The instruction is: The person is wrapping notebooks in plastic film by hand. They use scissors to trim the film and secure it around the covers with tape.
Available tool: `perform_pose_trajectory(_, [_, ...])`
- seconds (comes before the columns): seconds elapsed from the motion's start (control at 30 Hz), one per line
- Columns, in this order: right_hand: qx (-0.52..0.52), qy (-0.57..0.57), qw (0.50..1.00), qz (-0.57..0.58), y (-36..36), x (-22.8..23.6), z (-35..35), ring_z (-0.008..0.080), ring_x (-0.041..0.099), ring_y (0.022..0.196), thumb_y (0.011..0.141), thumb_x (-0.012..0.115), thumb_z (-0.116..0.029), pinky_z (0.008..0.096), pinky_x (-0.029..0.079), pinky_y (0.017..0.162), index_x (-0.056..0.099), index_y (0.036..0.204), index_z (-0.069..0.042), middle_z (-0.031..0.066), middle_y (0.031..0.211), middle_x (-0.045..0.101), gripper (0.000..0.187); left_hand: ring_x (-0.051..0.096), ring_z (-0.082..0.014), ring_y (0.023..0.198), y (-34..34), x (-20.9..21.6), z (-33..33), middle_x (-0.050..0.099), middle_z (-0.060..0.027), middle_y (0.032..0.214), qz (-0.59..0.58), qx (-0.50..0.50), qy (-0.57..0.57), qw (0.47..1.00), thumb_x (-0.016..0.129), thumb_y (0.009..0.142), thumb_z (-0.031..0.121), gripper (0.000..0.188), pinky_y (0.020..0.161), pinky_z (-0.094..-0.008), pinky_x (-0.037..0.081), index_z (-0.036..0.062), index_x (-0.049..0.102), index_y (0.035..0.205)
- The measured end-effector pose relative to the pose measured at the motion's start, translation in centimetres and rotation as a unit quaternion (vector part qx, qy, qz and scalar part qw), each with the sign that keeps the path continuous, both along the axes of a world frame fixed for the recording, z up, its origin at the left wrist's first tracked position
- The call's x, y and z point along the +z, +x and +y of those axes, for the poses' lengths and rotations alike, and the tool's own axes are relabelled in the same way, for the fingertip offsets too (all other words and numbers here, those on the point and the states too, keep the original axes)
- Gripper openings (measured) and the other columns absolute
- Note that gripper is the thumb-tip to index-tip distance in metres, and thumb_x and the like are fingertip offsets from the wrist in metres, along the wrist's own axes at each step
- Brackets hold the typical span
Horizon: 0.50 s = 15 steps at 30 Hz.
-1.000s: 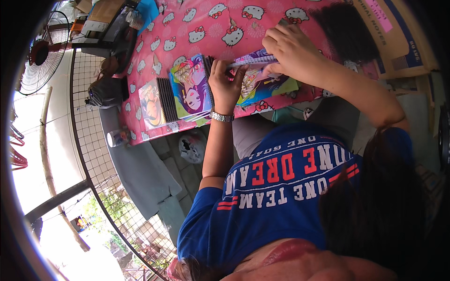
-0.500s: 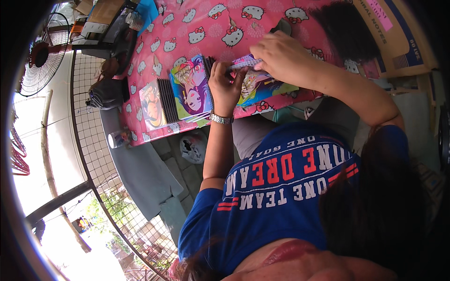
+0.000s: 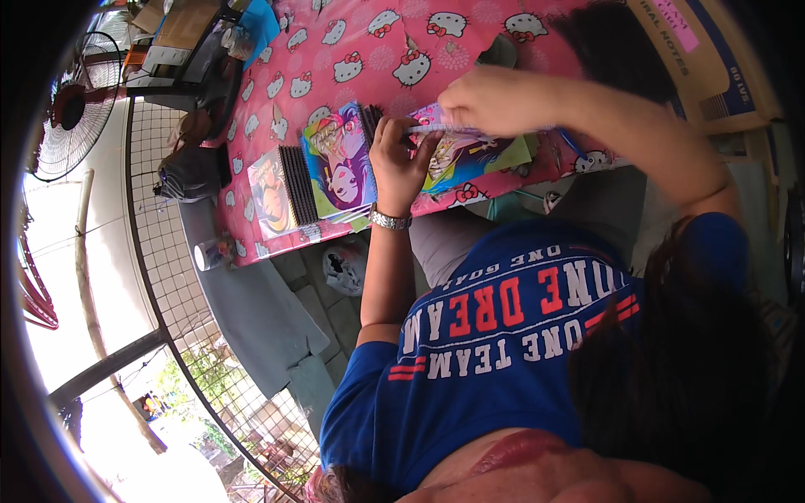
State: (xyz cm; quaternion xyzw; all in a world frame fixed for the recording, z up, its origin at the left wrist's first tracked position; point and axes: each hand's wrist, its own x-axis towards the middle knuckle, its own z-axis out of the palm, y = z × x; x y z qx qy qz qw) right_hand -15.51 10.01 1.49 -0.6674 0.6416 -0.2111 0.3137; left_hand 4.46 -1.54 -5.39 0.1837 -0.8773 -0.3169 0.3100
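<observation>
pinching, in the head view: the left hand [image 3: 394,163] grips a notebook [image 3: 436,128] by its pale edge near the table's [image 3: 453,82] front, seemingly for steadiness; the right hand [image 3: 485,102] curls close by, blurred, grip unclear; other notebooks [image 3: 340,168] lie left, probably for elbow room.

The notebook covers [image 3: 342,163] and plastic tablecloth [image 3: 377,96] look glossy.
</observation>
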Motion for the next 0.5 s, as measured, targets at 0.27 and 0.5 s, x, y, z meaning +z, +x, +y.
perform_pose_trajectory(0.27, [-0.201,-0.115,0.933,0.275,-13.8,-18.4,-1.0,0.0358,0.06,0.109,0.076,0.076,-0.056,0.0453,0.05,0.088,0.065,0.101,-0.002,0.0243,0.124,0.056,0.061,0.055,-0.0097,0.063,-2.3,1.0,0.0,0.059,-0.0044,0.086,-0.001,-0.037,0.009,0.999,0.086,0.074,0.014,0.033,0.056,-0.0254,0.045,0.0006,0.061,0.092])
perform_pose_trajectory(0.5, [-0.039,-0.075,0.763,-0.641,-5.1,-7.5,0.0,0.018,0.059,0.105,0.086,0.063,-0.039,0.0346,0.045,0.097,0.061,0.123,-0.003,0.0078,0.11,0.064,0.052,0.057,-0.018,0.069,-1.6,1.3,-0.2,0.059,-0.0082,0.085,-0.032,-0.024,0.022,0.999,0.09,0.068,0.014,0.038,0.061,-0.0305,0.047,-0.0005,0.061,0.089])
